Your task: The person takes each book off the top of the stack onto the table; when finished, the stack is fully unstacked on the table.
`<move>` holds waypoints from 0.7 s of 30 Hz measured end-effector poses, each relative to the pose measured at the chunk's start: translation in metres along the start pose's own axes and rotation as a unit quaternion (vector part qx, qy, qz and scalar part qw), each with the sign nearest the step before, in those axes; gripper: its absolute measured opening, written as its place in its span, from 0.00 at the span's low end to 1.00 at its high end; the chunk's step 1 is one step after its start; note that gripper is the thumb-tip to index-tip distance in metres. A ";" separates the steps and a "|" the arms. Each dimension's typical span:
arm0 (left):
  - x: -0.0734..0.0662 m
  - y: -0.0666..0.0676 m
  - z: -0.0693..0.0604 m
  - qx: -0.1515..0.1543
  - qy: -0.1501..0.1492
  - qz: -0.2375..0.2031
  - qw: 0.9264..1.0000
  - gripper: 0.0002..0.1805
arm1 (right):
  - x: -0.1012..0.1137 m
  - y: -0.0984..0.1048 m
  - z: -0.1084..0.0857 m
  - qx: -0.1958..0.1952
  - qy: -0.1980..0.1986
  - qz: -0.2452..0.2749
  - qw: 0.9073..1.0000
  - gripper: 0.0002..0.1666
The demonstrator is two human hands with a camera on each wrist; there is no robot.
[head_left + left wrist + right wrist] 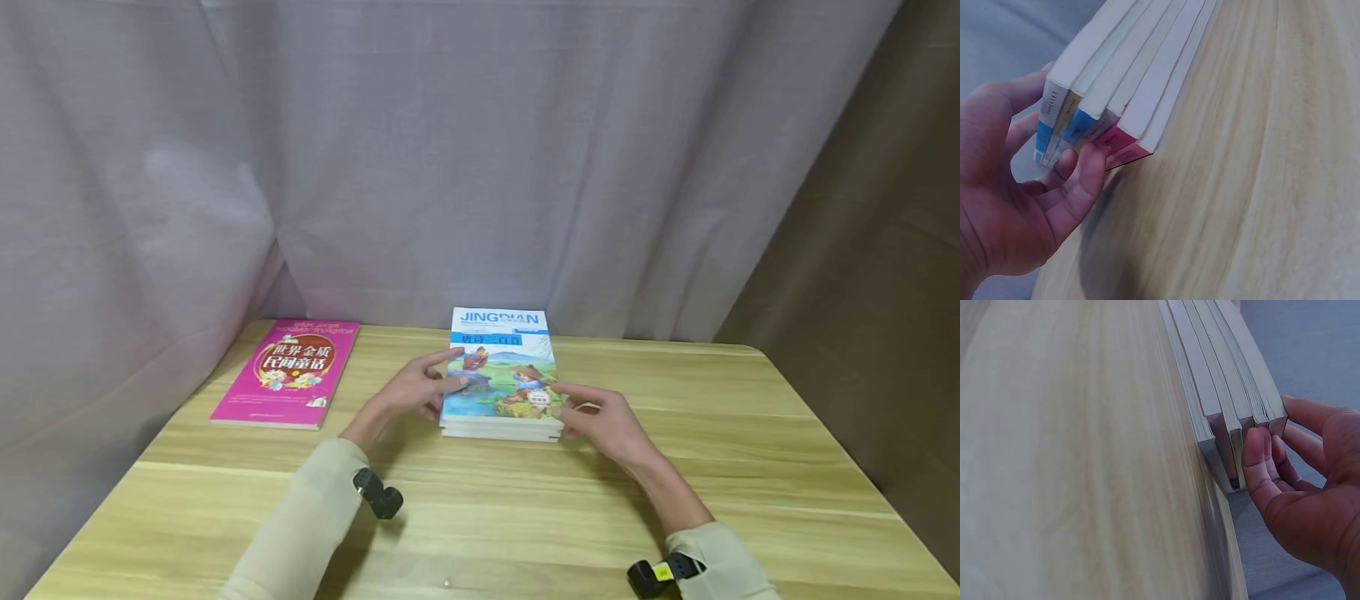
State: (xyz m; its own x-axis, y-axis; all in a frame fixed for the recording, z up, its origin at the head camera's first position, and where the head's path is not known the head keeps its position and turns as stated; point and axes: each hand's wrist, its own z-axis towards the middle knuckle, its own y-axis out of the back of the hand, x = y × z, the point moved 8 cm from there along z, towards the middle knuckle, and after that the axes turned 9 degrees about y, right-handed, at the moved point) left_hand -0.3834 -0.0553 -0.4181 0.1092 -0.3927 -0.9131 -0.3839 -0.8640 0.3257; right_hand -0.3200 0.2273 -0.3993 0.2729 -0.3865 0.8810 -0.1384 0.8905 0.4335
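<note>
One grey curtain (480,167) forms the backdrop beyond the far end of the stack of books (501,372). The wooden table (750,467) extends beneath the stack of books and to both sides of it. The stack of books lies flat, its long axis running away from the person; the left-wrist view shows about six volumes, their printed spines facing left. A pink book (285,375) lies flat to the left of the stack of books, well apart from it. The left hand (416,387) meets the left long side of the stack of books, its digits parted and partly bent, some over the cover's edge and others at the spines. The right hand (603,417) meets the opposite side, toward the nearer end, its digits likewise parted and loosely bent. The stack of books thus lies rightward of the left fingers and leftward of the right; neither hand is clearly nearer. Neither wraps around it, and how firmly they press cannot be told. Smallest are the black wrist cameras (378,493), both closer to the person than the stack of books.
</note>
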 end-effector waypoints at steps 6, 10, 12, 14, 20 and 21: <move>0.001 -0.002 0.002 0.006 -0.002 -0.006 1.000 0.41 | -0.001 -0.001 0.000 0.003 0.002 0.005 1.000 0.30; 0.000 0.000 0.003 0.009 -0.005 -0.004 1.000 0.42 | 0.000 0.000 -0.001 0.002 0.004 0.005 1.000 0.30; 0.000 0.000 0.003 0.010 -0.006 -0.002 1.000 0.42 | 0.000 -0.001 0.000 0.004 0.006 0.004 1.000 0.30; 0.000 0.001 0.002 0.011 -0.004 -0.005 1.000 0.42 | 0.000 -0.001 -0.001 0.006 0.008 0.005 1.000 0.30; 0.003 0.004 -0.002 0.014 0.013 -0.034 0.999 0.42 | -0.002 -0.001 -0.001 0.009 0.010 0.015 1.000 0.30; 0.004 0.005 -0.002 0.014 0.013 -0.040 0.999 0.42 | -0.002 -0.001 -0.001 0.006 0.008 0.016 1.000 0.30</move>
State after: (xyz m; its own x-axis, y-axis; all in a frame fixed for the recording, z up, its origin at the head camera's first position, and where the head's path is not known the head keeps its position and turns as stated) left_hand -0.3828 -0.0617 -0.4193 0.1645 -0.3322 -0.9288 -0.3987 -0.8836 0.2454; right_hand -0.3196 0.2277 -0.4017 0.2841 -0.3531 0.8914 -0.1586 0.8996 0.4069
